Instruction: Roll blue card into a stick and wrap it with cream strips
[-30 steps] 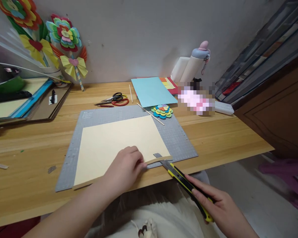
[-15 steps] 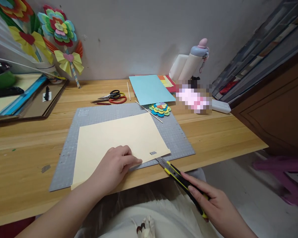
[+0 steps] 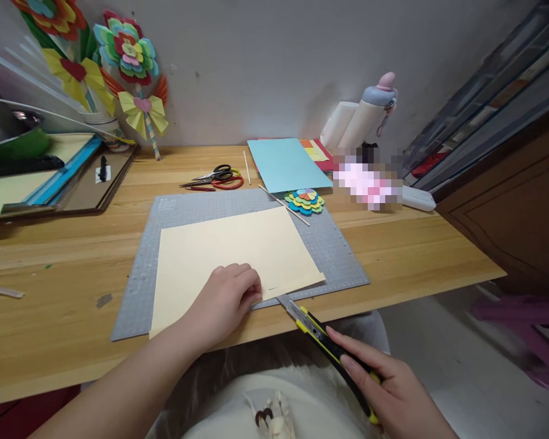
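A cream sheet of paper [image 3: 229, 256] lies on a grey cutting mat [image 3: 183, 210] on the wooden desk. My left hand [image 3: 226, 302] rests on the sheet's near edge, fingers curled and pressing it down. My right hand [image 3: 393, 393] is closed round a yellow and black utility knife [image 3: 322, 338]. The knife's blade points at the mat's near edge, just right of my left fingers.
Scissors [image 3: 215, 177], a wooden stick [image 3: 283, 205], a layered paper flower [image 3: 305, 201] and a blue sheet [image 3: 286, 163] lie behind the mat. Paper flowers on sticks [image 3: 128, 73] stand at the back left beside a tray [image 3: 73, 183]. A bottle [image 3: 373, 113] leans at the wall.
The narrow strip that curled along the sheet's near edge lies flat now, and the small grey cut-out no longer shows. The knife has drawn back toward me and left.
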`<state>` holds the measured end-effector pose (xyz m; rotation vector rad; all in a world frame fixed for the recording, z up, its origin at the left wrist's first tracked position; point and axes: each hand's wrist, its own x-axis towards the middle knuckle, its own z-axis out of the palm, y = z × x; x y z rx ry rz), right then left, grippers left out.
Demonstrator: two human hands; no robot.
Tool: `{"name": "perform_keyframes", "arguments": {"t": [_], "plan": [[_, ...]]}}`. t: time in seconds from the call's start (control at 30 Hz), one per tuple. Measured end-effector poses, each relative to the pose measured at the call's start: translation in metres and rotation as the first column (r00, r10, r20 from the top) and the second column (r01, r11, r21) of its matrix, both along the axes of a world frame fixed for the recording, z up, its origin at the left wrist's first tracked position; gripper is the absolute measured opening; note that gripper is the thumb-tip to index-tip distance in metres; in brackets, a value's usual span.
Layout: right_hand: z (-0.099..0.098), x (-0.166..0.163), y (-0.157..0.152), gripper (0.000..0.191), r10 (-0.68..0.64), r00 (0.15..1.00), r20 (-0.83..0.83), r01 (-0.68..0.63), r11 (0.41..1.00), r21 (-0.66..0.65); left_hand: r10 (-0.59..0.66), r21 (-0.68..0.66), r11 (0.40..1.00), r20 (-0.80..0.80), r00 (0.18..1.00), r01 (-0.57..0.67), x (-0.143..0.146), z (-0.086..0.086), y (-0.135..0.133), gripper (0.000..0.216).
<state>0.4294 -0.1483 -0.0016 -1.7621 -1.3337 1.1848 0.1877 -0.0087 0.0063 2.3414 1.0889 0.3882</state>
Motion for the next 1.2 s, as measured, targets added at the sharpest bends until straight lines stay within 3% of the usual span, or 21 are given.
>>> {"name": "perform_keyframes", "arguments": {"t": [0.2,0.47,0.57,0.73,0.87,0.97,1.07,1.2], "plan": [[-0.005,-0.02,-0.001,0.043,0.032,0.997,-0.068,-0.031,0.999,0.017,0.014,0.003,1.0,0.007,1.0,-0.014,-0.002,0.0,0.0,0.007],[-0.005,-0.014,0.001,0.037,0.041,0.999,-0.012,-0.041,0.999,0.036,0.12,-0.098,0.986,-0.165,0.979,-0.137,-0.048,0.011,-0.013,0.022],[-0.008,-0.006,0.001,0.039,-0.01,1.0,0.03,0.009,0.999,0.038,0.129,-0.102,0.985,-0.112,0.985,-0.141,-0.041,0.009,-0.013,0.02],[-0.009,0.011,-0.001,0.048,-0.136,0.99,0.041,0.14,0.984,-0.11,0.141,-0.064,0.988,-0.041,0.989,-0.144,-0.008,0.005,-0.01,0.014],[-0.005,0.017,-0.001,0.044,-0.172,0.985,0.028,0.174,0.98,-0.092,0.065,-0.044,0.997,-0.007,0.998,-0.066,-0.013,0.005,-0.012,0.012],[-0.008,0.021,0.001,0.041,-0.12,0.992,0.033,0.123,0.989,-0.085,-0.013,0.009,1.0,-0.019,1.0,0.013,-0.035,0.0,-0.013,0.022],[-0.011,0.024,0.003,0.039,-0.061,0.996,0.061,0.064,0.997,-0.05,0.041,0.07,0.997,-0.069,0.997,-0.036,-0.052,-0.007,-0.013,0.019],[-0.006,0.025,0.001,0.034,-0.028,0.996,0.086,0.025,0.999,0.042,0.08,0.041,0.996,-0.101,0.992,-0.077,-0.054,-0.01,-0.011,0.017]]}}
